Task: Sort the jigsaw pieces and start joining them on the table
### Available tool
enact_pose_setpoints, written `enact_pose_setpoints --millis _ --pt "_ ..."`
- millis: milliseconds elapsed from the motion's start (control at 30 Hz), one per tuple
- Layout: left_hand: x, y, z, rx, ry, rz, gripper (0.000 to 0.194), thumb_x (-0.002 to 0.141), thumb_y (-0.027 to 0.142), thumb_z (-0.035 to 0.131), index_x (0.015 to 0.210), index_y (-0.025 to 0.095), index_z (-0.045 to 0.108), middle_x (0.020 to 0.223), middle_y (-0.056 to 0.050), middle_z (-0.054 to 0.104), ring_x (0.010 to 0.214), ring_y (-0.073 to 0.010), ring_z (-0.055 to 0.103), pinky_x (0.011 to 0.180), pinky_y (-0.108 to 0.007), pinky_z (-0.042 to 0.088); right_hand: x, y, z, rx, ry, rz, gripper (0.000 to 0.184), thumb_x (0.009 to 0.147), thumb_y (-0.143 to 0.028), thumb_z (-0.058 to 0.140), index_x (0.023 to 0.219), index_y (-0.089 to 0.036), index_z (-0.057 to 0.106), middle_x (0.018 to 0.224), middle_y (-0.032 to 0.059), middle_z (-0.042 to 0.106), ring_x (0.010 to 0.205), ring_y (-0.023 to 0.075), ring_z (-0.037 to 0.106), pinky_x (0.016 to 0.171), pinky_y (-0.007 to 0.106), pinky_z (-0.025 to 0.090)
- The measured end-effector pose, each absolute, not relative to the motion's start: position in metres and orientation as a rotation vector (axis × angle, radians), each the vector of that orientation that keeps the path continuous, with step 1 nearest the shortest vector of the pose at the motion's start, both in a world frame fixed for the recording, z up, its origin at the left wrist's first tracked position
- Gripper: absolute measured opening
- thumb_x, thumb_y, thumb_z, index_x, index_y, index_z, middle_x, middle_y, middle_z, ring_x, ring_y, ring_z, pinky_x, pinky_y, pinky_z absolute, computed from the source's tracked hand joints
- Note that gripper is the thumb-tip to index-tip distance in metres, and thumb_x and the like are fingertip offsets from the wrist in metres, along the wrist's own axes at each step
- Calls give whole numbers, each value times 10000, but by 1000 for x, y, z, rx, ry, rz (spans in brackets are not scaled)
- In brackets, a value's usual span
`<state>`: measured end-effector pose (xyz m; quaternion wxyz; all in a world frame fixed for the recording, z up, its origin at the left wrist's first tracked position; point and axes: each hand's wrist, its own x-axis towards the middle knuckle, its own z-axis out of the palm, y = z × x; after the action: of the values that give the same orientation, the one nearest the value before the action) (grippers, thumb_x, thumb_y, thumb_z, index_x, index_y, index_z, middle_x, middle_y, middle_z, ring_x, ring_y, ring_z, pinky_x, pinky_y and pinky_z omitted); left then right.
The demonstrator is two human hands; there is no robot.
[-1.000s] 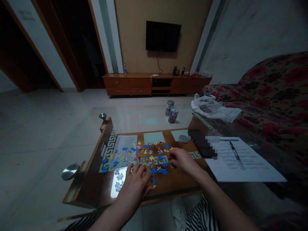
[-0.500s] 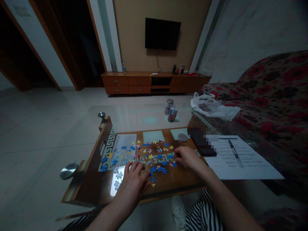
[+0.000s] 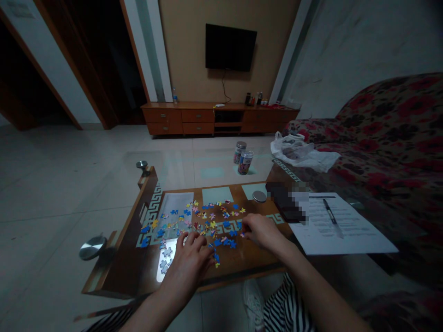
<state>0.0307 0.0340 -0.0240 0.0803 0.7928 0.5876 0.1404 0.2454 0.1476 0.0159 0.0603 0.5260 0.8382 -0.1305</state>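
Observation:
Many small jigsaw puzzle pieces (image 3: 217,241), mostly blue, yellow and pink, lie scattered over the wooden tabletop. My left hand (image 3: 194,252) is palm down over the right part of a shiny white card (image 3: 161,273), its fingers bent and slightly apart. Grey-backed jigsaw pieces (image 3: 167,252) lie on that card, left of my fingers. My right hand (image 3: 260,229) is at the right edge of the scattered pieces, fingers curled together. Its fingertips touch or nearly touch blue pieces; whatever they pinch is hidden.
A round metal lid (image 3: 259,196) lies behind my right hand. Two printed cans (image 3: 245,163) stand farther back on glass. To the right are a dark flat object (image 3: 285,203), paper (image 3: 360,240) with a pen (image 3: 330,211), and a plastic bag (image 3: 304,154). The table's raised left side (image 3: 128,240) borders the pieces.
The whole view has shifted slightly, so everything sits a little farther left. My right hand has moved slightly left and closer to the pieces; my left hand stays over the card.

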Motion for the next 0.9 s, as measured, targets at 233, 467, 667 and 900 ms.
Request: enact_pose_setpoints --millis 233,467,667,900 --pt "29 32 -20 2374 1735 440 156 881 224 550 937 269 689 994 -46 670 1049 -271 537 953 -526 366 244 144 16 1531 2555 -417 49 742 -163 703 763 -200 727 809 62 744 774 230 675 596 278 337" --pt "30 34 -19 2379 1783 419 150 833 134 556 865 220 674 971 -58 673 1013 -269 555 938 -517 377 243 142 16 1489 2539 -477 34 695 -197 749 681 -205 719 725 40 726 717 205 654 549 262 300" --pt "32 34 -21 2412 1791 451 157 846 143 545 915 227 659 990 -54 669 1011 -257 551 934 -491 379 251 149 21 1630 2521 -429 99 758 -164 664 805 -216 733 878 45 745 826 199 668 624 252 357" --pt "42 42 -38 2446 1812 491 253 788 193 654 1036 240 639 1024 -52 661 1027 -283 548 922 -503 378 262 156 26 1769 2416 -323 60 758 -153 670 766 -190 717 844 85 740 838 252 683 612 274 359"
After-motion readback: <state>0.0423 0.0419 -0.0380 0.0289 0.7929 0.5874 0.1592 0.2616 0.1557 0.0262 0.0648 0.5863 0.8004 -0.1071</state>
